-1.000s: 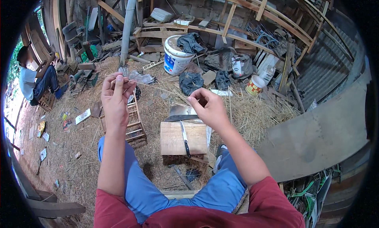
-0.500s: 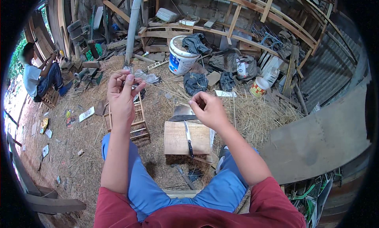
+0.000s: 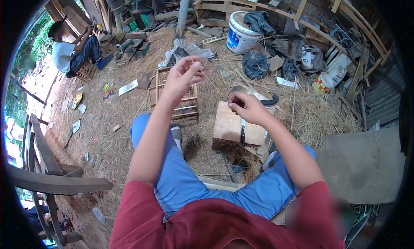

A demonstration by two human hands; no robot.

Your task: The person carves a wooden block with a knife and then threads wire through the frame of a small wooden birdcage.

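Out in front of me, my left hand [image 3: 185, 80] is raised, its thumb and fingers pinched on a thin straw-coloured strip [image 3: 214, 86]. The strip slants down toward my right hand [image 3: 249, 109], whose thumb and forefinger are closed at its lower end. Beneath the right hand stands a wooden block [image 3: 228, 126] between my knees. A knife [image 3: 243, 134] with a black handle lies on it, partly hidden by that hand. Behind the block shows a curved black handle [image 3: 271, 101]. A slatted wooden frame, like a small cage [image 3: 195, 115], rests on the ground below my left hand.
Straw and shavings cover the ground. A white bucket [image 3: 235, 37] and dark plastic bags [image 3: 255, 65] lie ahead, near a small patterned pail [image 3: 322, 83]. A flat board [image 3: 366, 167] is at right. Another person [image 3: 64, 55] sits far left; a wooden beam [image 3: 60, 182] juts in nearer.
My view has swung left and down, so the surroundings sit further right and higher. The strip now slants visibly between my two hands, and both hands remain pinched.
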